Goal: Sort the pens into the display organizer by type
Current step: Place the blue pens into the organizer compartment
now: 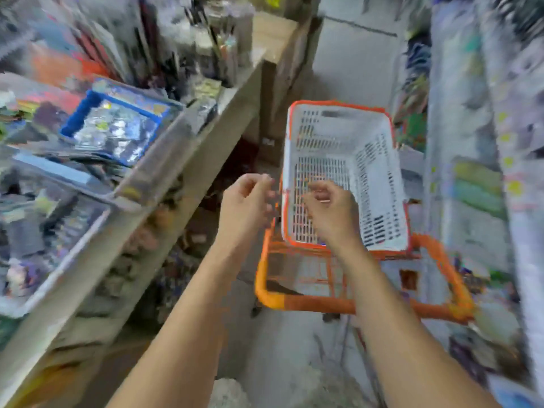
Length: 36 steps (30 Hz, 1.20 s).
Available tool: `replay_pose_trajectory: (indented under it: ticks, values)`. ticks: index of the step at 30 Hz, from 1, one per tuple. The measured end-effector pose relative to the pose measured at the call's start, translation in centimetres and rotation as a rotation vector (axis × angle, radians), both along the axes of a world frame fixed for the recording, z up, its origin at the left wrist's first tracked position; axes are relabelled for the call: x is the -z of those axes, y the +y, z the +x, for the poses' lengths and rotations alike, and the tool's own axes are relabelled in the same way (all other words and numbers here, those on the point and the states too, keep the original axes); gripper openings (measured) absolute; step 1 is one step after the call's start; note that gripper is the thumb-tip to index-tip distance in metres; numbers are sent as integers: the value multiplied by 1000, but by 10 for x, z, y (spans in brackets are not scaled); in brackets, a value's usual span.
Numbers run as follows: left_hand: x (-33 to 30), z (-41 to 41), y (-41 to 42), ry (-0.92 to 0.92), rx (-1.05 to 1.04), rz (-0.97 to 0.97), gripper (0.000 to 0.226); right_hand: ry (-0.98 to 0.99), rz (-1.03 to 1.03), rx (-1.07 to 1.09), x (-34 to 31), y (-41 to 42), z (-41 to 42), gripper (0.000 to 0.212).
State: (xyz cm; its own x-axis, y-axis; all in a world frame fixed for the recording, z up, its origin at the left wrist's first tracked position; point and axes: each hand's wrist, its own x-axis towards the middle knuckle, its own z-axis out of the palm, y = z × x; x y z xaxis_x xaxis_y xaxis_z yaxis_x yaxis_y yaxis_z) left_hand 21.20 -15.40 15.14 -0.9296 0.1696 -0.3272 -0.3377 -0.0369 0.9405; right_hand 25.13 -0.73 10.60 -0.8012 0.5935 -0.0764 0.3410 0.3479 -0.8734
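- Left hand: fingers curled loosely with the tips drawn together. The blur hides whether this grip pinches anything, so I cannot tell.
- Right hand: fingers curled too, with a thin pale sliver near the tips that may be something small. Again I cannot tell.
- Both hands hover at the near rim of a white basket with an orange edge. It sits on an orange cart and looks empty.
- Pens: most likely the dark sticks in the trays on the bench to the left, though smeared. Pens should be light, stiff and smooth, so pinch them mid-barrel or take several in a bundle.
- Room: the aisle is narrow, with the bench edge close on the left and hanging goods close on the right. The clearest path lies over the basket.
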Motion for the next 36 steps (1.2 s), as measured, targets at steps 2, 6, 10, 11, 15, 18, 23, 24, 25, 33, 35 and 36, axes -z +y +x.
replay_pose_trajectory:
  ticks: [2, 6, 10, 11, 15, 18, 23, 24, 25, 33, 35, 36]
  values:
    - [13, 14, 66, -53, 89, -29, 12, -81, -39, 76, 13, 63, 20, 26]
    - [41, 20, 130, -157, 150, -189, 17, -397, -50, 73, 29, 150, 36, 54]
    - [71, 0, 144, -324, 181, -337, 27, -660, -151, -63, 69, 171, 15, 44]
    - [77, -5, 146, -399, 170, -326, 27, -703, -166, -78, 81, 169, 9, 40]
    - [101, -29, 154, -519, 130, -304, 28, -774, -130, -90, 134, 168, -19, 61]
    - [120, -48, 157, -501, 89, -314, 25, -835, -124, -62, 178, 169, -40, 98]
    - [154, -73, 162, -518, 44, -340, 26, -959, -32, -71, 257, 168, -68, 129]
    - [159, -77, 161, -517, 23, -333, 26, -975, 12, -69, 271, 167, -70, 123]
    - [161, -77, 159, -512, 10, -323, 25, -992, 58, -70, 279, 165, -70, 118]
    - [164, -91, 164, -524, 29, -249, 22, -940, 235, -192, 308, 152, -70, 68]
    - [165, -93, 166, -518, 34, -241, 26, -942, 191, -163, 313, 149, -69, 64]
    - [164, -93, 167, -520, 29, -236, 29, -909, 174, -159, 313, 148, -68, 56]
